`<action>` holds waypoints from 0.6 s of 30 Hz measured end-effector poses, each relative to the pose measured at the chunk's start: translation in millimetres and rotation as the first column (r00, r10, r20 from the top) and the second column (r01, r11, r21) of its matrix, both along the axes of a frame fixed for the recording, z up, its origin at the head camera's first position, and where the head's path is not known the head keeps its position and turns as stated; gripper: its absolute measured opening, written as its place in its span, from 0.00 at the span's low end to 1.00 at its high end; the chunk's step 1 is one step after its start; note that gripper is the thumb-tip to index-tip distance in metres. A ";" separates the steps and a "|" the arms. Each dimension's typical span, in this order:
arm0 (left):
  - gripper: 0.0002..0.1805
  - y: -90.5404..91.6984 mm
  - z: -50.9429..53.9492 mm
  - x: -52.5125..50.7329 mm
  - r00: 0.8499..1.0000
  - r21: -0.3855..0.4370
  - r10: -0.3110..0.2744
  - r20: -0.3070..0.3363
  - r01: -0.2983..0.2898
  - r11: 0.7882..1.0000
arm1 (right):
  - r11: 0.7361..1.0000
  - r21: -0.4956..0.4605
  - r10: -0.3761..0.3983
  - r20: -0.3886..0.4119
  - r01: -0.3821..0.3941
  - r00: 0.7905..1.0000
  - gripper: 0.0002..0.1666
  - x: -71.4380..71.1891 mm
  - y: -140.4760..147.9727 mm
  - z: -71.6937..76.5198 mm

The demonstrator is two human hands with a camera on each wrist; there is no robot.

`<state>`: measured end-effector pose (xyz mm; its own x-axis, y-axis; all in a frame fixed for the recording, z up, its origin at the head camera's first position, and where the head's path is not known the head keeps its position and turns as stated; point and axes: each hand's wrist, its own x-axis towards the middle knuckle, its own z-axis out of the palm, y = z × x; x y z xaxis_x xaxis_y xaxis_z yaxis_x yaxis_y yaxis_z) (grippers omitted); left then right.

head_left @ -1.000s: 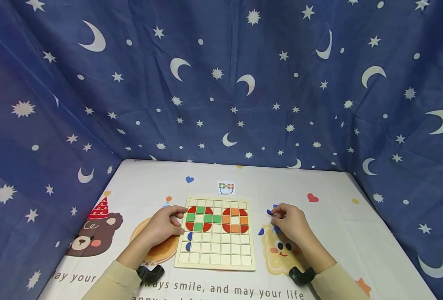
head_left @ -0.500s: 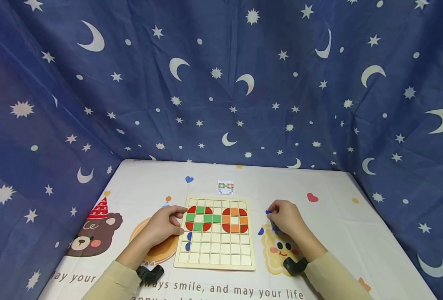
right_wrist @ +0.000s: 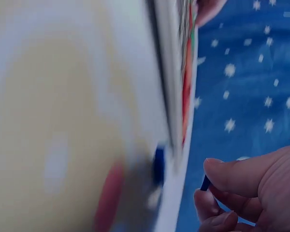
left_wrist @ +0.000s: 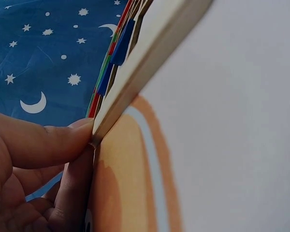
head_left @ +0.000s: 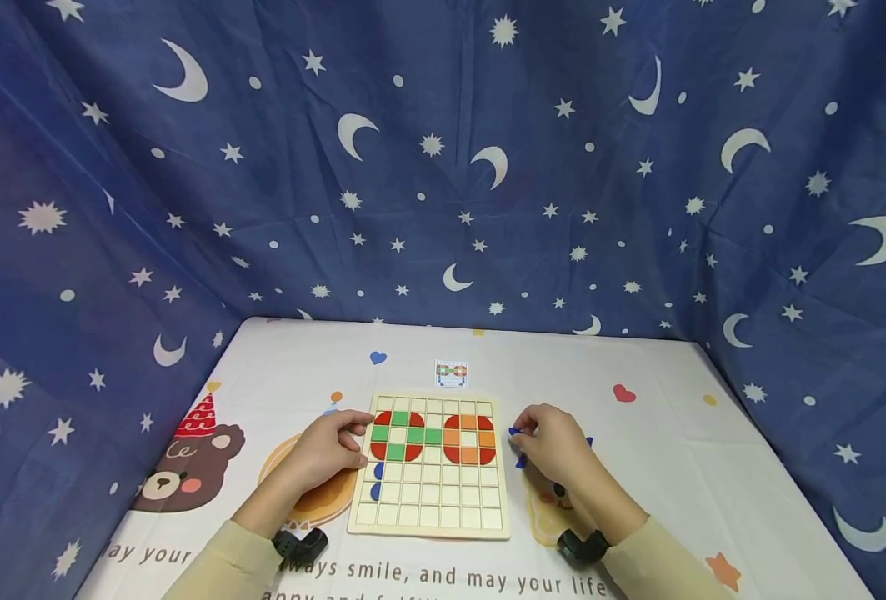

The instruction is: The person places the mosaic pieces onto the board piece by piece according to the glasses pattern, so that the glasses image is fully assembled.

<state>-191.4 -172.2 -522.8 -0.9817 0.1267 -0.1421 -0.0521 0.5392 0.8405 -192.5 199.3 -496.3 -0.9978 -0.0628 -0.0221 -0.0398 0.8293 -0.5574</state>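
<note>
My left hand (head_left: 324, 450) rests against the left edge of a pale wooden grid board (head_left: 429, 531), thumb and index fingertip apart on that edge. Flat red, green and orange pieces form two rings on the board, joined by a green square (head_left: 433, 437). Two blue pieces (head_left: 376, 492) with a curved side lie in its left column. To the right of the board, my right hand (head_left: 558, 446) pinches a small blue piece (right_wrist: 205, 183) between thumb and index finger. Another blue piece (head_left: 521, 462) lies on the cloth below those fingertips.
A small pattern card (head_left: 452, 374) lies behind the board. One more blue piece (head_left: 589, 442) shows past the right hand, which hides part of the cloth. A blue star-printed curtain (head_left: 443, 167) surrounds the back and sides of the table.
My right hand has picked the blue piece off the cloth's right side and carried it left toward the board. My left hand stays in place.
</note>
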 end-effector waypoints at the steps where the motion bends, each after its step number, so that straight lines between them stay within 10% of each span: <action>1: 0.35 0.0 0.1 0.0 1.000 0.002 0.001 -0.001 -0.001 1.000 | 1.000 -0.001 0.015 -0.007 -0.015 1.000 0.07 4.0 -5.8 2.4; 18: 0.36 0.5 3.7 1.2 1.000 0.005 -0.007 0.006 0.007 1.000 | 0.919 -0.077 0.386 -0.020 -0.386 0.922 0.11 58.5 -104.7 5.9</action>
<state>-190.3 -171.7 -519.1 -0.9800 0.1345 -0.1469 -0.0529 0.5357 0.8428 -134.0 94.6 -490.4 -0.8957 -0.4446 0.0025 -0.3507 0.7032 -0.6185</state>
